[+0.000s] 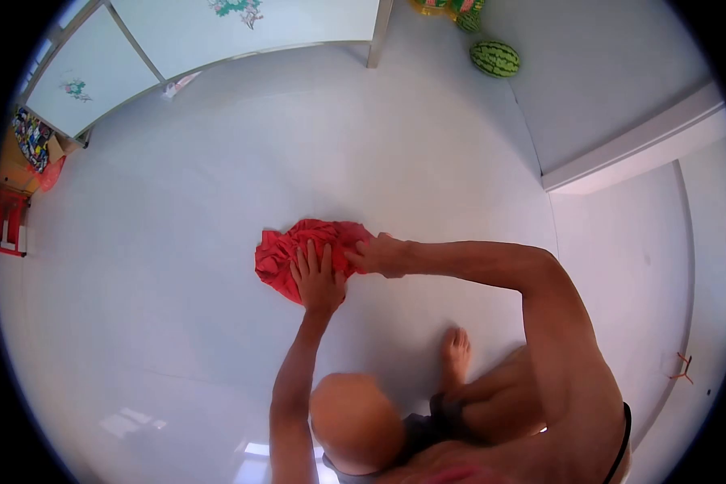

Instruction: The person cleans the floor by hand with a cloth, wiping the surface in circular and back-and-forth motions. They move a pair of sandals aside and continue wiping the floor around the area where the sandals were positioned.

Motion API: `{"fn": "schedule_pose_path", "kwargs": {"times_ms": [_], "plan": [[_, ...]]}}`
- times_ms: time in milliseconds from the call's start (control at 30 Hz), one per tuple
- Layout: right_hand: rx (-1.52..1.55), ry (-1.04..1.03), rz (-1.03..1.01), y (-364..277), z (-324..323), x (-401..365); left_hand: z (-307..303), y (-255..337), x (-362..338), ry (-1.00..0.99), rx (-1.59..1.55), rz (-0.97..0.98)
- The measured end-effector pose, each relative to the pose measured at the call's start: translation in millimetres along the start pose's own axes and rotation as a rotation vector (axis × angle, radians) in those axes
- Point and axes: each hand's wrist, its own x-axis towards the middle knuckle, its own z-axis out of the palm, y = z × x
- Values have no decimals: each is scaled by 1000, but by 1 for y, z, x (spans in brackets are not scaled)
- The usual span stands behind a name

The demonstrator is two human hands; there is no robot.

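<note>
Mid-frame on the white floor (177, 323) the crumpled red cloth (286, 252) runs approx. left-right; left hand (319, 281) lies on its lower right, fingers spread flat, w/ right hand (381, 255) at its right edge, fingers curled onto the fabric.

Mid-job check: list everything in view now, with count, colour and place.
cloth: 1, red, crumpled on the floor, centre
floor: 1, white, all around
ball: 1, green striped, top right
toy: 1, yellow-green, top edge, cut off
panels: 2, white with flower prints, top left
clutter: several, mixed colours, left edge
ledge: 1, white, right
foot: 1, bare, below the cloth
left hand: flat on the cloth
right hand: closed on the cloth's right edge
</note>
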Motion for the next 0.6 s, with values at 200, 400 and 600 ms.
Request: {"fn": "schedule_pose_path", "kwargs": {"times_ms": [200, 400, 600], "plan": [[-12, 216, -128, 2, -4, -2, -12, 3, -3, -37, -56, 33], [316, 360, 187, -41, -10, -24, -7, 26, -11, -262, -57, 312], [275, 633, 319, -74, 85, -54, -5, 69, -18, -426, -1, 393]]}}
